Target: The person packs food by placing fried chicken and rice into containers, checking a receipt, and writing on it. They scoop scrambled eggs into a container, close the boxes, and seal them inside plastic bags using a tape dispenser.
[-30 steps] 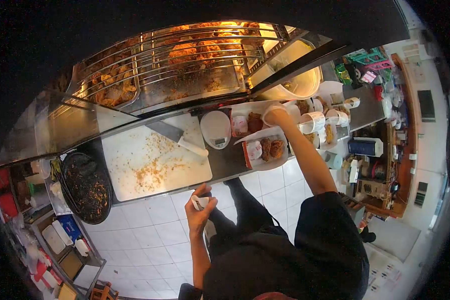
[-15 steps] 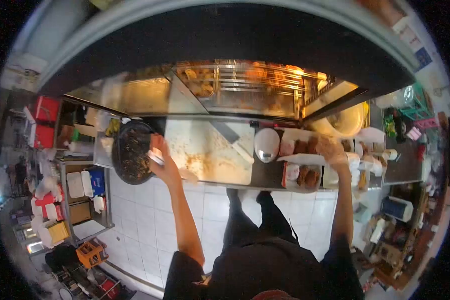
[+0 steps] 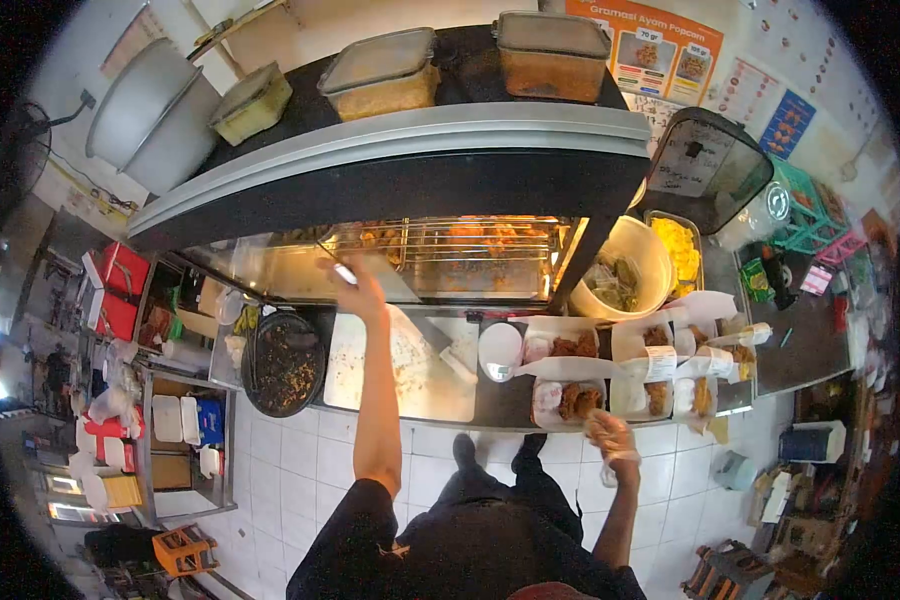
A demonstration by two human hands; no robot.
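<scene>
My left hand [image 3: 362,290] is raised at the front of the lit display case [image 3: 400,300]. Its fingers are closed round a small shiny whitish item I cannot identify. Below lies a white cutting board [image 3: 360,370] strewn with crumbs, with a cleaver [image 3: 435,340] on its right side. My right hand [image 3: 612,440], in a clear plastic glove, hangs at the counter's front edge with fingers curled. It is beside an open paper box [image 3: 550,412] holding fried chicken [image 3: 578,400]; whatever the fingers grip is hidden.
Several more open food boxes [image 3: 630,345] stand to the right. A black pan [image 3: 282,365] with dark crumbs is at the left, and a white scale-like object [image 3: 500,350] by the board. A cream tub [image 3: 630,255] stands behind the boxes. Lidded containers [image 3: 380,75] line the case top.
My left hand has moved from beside the black pan up to the display case. My right hand has come back from above the boxes to the counter's front edge. The view has tilted upward.
</scene>
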